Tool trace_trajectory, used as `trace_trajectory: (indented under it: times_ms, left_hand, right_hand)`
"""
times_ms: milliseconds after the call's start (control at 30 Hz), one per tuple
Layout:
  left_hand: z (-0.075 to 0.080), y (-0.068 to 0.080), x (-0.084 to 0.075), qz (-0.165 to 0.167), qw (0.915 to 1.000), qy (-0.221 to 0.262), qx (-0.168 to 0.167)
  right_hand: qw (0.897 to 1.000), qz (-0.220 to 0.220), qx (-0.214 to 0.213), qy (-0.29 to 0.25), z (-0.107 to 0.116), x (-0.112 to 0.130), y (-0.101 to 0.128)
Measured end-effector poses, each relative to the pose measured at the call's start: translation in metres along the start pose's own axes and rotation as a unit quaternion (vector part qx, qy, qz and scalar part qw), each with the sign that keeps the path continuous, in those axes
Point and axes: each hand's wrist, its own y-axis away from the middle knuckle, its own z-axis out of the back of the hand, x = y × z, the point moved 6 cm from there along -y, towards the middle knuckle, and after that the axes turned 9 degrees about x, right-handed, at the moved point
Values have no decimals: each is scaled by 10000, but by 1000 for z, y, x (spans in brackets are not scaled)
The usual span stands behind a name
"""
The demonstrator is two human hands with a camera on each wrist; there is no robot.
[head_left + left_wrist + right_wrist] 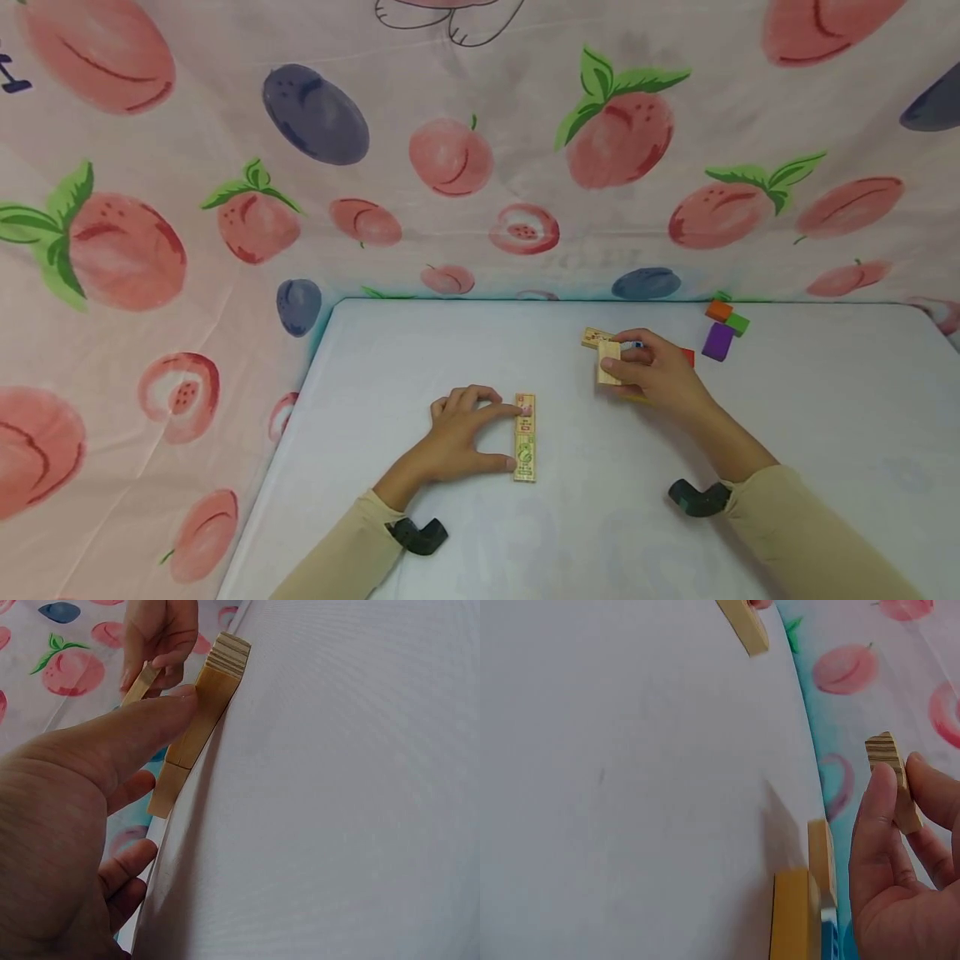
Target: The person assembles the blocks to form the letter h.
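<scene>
Two printed wooden blocks, a pink-marked one and a green-marked one, lie end to end on the white table. My left hand is beside them, its thumb and index finger spread and touching their left side. In the left wrist view the thumb rests against the near block. My right hand pinches a plain-faced wooden block between thumb and fingers, above the table. The right wrist view shows the grooved end of this held block.
Behind the right hand lie another printed wooden block, a red block and a partly hidden yellow block. Farther right are purple, orange and green blocks. Fruit-patterned cloth hangs behind the table.
</scene>
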Motion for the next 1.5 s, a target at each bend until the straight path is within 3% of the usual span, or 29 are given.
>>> trace_trajectory:
  times_ms: [200,400,667,967,1500]
  left_hand:
    - [-1,-1,1,54,10000,-48,24]
    - [-1,-1,1,67,10000,-22,39]
    - [-1,-1,1,100,9999,-54,-7]
    - [0,-1,1,78,9999,-89,-18]
    - [-2,-1,3,37,9999,-106,-48]
  right_hand:
    - [9996,-55,281,-50,-27,6,-19]
    - [9977,96,479,-468,-47,8,-34]
    - [9949,102,509,-860,-67,8,-49]
    - [9981,195,290,-501,-84,10,-59]
    - [9999,143,3,-3,-86,2,-67]
